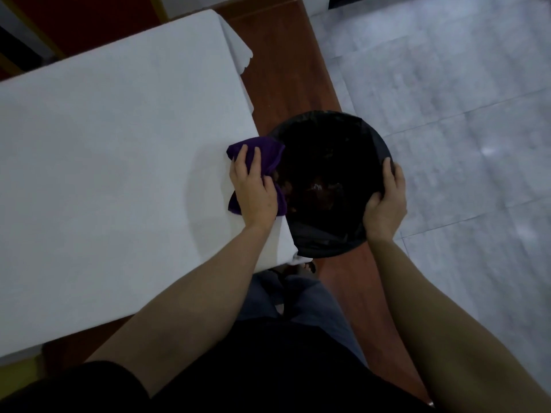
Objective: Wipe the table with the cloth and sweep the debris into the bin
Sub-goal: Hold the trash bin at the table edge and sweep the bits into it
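A purple cloth [266,150] lies bunched at the right edge of the table, which is covered in a white tablecloth [113,162]. My left hand [253,189] lies on top of the cloth with its fingers curled into the fabric. A round black bin [328,138] lined with a black bag is held against the table's edge, its rim level with the tabletop. Brown debris [316,192] lies inside the bin, just past the cloth. My right hand [386,201] grips the bin's right rim.
Reddish-brown wooden floor [286,73] runs beside the table. Pale tiled floor [447,99] lies to the right. My legs in grey trousers [298,302] stand at the table's near corner. A yellow-framed red surface [74,13] stands beyond the table's far edge.
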`<state>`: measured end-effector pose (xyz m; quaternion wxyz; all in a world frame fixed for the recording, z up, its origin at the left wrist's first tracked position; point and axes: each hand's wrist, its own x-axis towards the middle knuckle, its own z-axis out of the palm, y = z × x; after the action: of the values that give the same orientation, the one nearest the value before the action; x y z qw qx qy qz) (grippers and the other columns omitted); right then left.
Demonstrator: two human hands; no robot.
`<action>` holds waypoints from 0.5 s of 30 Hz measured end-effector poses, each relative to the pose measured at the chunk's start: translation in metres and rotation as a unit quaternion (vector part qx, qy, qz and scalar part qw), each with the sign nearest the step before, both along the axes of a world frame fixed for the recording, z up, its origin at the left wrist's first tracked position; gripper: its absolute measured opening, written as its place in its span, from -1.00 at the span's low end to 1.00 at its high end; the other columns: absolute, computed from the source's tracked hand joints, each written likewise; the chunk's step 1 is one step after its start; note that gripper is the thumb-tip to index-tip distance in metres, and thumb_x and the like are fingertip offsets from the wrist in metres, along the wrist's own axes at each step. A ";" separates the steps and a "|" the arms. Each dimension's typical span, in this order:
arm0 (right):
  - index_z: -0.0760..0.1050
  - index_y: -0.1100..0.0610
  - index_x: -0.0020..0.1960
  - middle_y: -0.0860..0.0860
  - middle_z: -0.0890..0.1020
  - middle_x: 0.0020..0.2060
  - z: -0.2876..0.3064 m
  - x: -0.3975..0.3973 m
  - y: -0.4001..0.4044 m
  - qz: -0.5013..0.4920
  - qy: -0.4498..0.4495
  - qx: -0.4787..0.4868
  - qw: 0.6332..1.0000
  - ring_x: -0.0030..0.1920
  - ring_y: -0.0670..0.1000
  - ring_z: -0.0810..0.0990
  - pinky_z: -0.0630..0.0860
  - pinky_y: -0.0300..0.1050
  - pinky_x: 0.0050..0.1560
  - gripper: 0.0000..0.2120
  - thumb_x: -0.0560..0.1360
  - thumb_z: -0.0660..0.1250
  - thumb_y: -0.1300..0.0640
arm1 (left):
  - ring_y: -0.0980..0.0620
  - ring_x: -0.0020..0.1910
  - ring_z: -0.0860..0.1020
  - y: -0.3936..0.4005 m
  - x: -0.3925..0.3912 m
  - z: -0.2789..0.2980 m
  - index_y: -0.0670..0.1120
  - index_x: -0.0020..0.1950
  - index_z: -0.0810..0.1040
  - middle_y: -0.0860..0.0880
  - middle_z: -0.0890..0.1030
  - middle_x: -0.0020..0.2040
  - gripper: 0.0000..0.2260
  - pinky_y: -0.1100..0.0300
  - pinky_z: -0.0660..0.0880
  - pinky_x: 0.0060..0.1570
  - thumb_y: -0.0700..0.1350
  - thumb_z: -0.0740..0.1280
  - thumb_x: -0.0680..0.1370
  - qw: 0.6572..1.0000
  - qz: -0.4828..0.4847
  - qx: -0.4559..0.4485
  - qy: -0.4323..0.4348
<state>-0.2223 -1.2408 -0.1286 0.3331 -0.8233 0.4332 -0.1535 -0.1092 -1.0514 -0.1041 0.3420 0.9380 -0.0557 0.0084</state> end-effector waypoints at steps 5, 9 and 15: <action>0.27 -0.09 0.51 -0.08 0.30 0.50 0.002 -0.001 0.001 -0.013 0.000 0.012 1.000 0.45 -0.09 0.30 0.23 -0.32 0.33 -0.30 0.48 0.12 0.44 | -0.17 0.53 0.20 -0.014 0.000 0.000 -0.16 0.49 0.38 -0.14 0.30 0.52 -0.53 0.15 0.12 0.49 -0.34 0.22 0.57 0.999 -0.035 0.001 0.004; 0.27 -0.09 0.51 -0.08 0.30 0.50 0.002 -0.003 0.000 -0.018 0.001 0.014 1.000 0.44 -0.10 0.32 0.21 -0.41 0.29 -0.30 0.49 0.11 0.44 | -0.16 0.52 0.22 -0.022 0.001 0.000 -0.16 0.48 0.39 -0.14 0.31 0.51 -0.52 0.08 0.16 0.51 -0.36 0.22 0.55 0.998 -0.060 -0.004 0.012; 0.28 -0.09 0.51 -0.08 0.31 0.50 0.003 -0.002 -0.002 -0.021 0.003 0.023 1.000 0.39 -0.18 0.31 0.14 -0.58 0.24 -0.31 0.50 0.12 0.44 | -0.17 0.49 0.26 -0.029 0.000 0.004 -0.17 0.46 0.42 -0.17 0.34 0.48 -0.53 0.11 0.16 0.50 -0.35 0.22 0.54 0.995 -0.097 -0.033 0.006</action>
<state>-0.2240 -1.2424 -0.1253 0.3473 -0.8066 0.4546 -0.1484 -0.1091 -1.0806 -0.1004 0.3726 0.9162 -0.1446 -0.0284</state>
